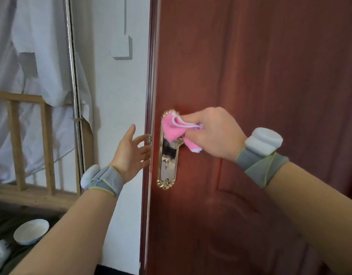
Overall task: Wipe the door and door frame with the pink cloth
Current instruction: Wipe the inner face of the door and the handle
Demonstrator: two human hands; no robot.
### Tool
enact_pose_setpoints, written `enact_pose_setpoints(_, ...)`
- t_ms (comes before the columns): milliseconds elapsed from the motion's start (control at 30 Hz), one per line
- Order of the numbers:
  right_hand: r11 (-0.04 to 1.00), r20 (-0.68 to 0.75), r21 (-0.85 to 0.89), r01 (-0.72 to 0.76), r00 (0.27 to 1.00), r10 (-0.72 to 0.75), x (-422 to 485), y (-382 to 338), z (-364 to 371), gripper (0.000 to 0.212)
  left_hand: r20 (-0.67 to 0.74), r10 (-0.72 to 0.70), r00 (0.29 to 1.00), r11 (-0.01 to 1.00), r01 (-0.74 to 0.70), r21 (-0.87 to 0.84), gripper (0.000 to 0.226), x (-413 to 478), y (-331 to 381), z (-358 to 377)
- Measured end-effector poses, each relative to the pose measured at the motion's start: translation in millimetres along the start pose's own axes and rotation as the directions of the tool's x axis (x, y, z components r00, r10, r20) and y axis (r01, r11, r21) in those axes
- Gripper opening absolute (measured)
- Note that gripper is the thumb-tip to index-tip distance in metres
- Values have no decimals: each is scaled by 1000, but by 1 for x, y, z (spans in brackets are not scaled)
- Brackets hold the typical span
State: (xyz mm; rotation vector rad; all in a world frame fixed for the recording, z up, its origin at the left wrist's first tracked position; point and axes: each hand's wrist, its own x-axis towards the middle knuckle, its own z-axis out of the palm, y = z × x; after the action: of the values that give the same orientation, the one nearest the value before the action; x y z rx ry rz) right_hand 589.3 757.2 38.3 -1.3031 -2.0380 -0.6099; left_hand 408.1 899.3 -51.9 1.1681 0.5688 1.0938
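My right hand (pixel 212 133) grips the cloth (pixel 172 128), bunched against the top of the lock plate (pixel 168 165), which runs vertically down the door (pixel 270 76). My left hand (pixel 131 153) is released, fingers straight, by the door's edge; I judge the wipe goes downward

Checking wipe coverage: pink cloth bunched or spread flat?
Bunched: pink cloth wadded in right hand grip, end dangling by handle plate.

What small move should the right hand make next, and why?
Probably slide the pink cloth down the lock plate: the right hand holds it at the plate's top, the lower part is uncovered, and the open left hand is at the door edge.
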Motion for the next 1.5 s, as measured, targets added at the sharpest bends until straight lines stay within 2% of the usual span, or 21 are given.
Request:
enact_pose_setpoints(67, 993, 203, 56, -100, 975, 87, 9, 0, -2, 24, -6, -34, 999, 999, 34, 25, 67, 8, 29, 14)
enact_pose_setpoints(133, 956, 272, 125, -265, 936, 224, 14, 10, -4, 19, -35, -113, 993, 983, 117, 140, 52, 12, 47, 27)
enact_pose_setpoints(200, 943, 342, -43, -330, 882, 325, 10, 22, -5, 15, -100, -158, 982, 963, 176, 205, 42, 9, 49, 38)
enact_pose_setpoints(267, 910, 429, -301, -284, 812, 395, 16, 33, -26, 14, -185, -180, 966, 956, 216, 197, 39, 8, 59, 49)
enact_pose_setpoints(333, 854, 478, -464, -234, 746, 464, 18, 38, -50, 20, -251, -173, 952, 950, 228, 211, 41, 2, 61, 51)
enact_pose_setpoints(400, 821, 463, -492, -290, 712, 529, 22, 38, -76, 21, -301, -205, 932, 938, 275, 213, 42, -4, 64, 54)
enact_pose_setpoints(467, 834, 442, -400, -381, 717, 539, 24, 25, -90, 12, -308, -266, 913, 925, 333, 186, 40, -15, 68, 60)
enact_pose_setpoints(533, 851, 444, -317, -419, 727, 523, 31, 8, -96, 11, -294, -328, 898, 904, 389, 177, 38, -24, 78, 70)
enact_pose_setpoints(633, 807, 373, -313, -501, 717, 589, 32, -13, -100, 14, -226, -403, 887, 864, 450, 225, 36, -47, 98, 85)
enact_pose_setpoints(733, 687, 331, -243, -685, 608, 722, 6, -30, -98, 23, -164, -439, 883, 820, 468, 328, 27, -69, 110, 96)
enact_pose_setpoints(833, 571, 359, -181, -800, 487, 796, -30, -55, -99, 20, -113, -494, 862, 775, 496, 391, 33, -94, 119, 108)
enact_pose_setpoints(933, 480, 327, -155, -863, 414, 850, -58, -72, -112, 20, -70, -549, 833, 723, 515, 460, 31, -120, 121, 119)
enact_pose_setpoints(1067, 373, 284, -169, -912, 317, 905, -89, -84, -147, 36, -28, -581, 814, 667, 495, 558, 34, -148, 113, 145)
enact_pose_setpoints(1167, 310, 264, -200, -929, 254, 931, -117, -92, -180, 37, 64, -658, 750, 607, 478, 635, 33, -169, 106, 173)
enact_pose_setpoints(1267, 238, 224, -197, -951, 192, 955, -150, -100, -213, 37, 178, -704, 688, 552, 372, 746, 23, -187, 97, 203)
enact_pose_setpoints(1400, 121, 169, -145, -982, 96, 981, -191, -111, -260, 35, 312, -743, 592, 560, 293, 775, 19, -218, 85, 245)
enact_pose_setpoints(1500, 54, 122, -153, -987, 35, 992, -219, -115, -295, 33, 404, -719, 565, 625, 272, 732, 16, -250, 73, 277)
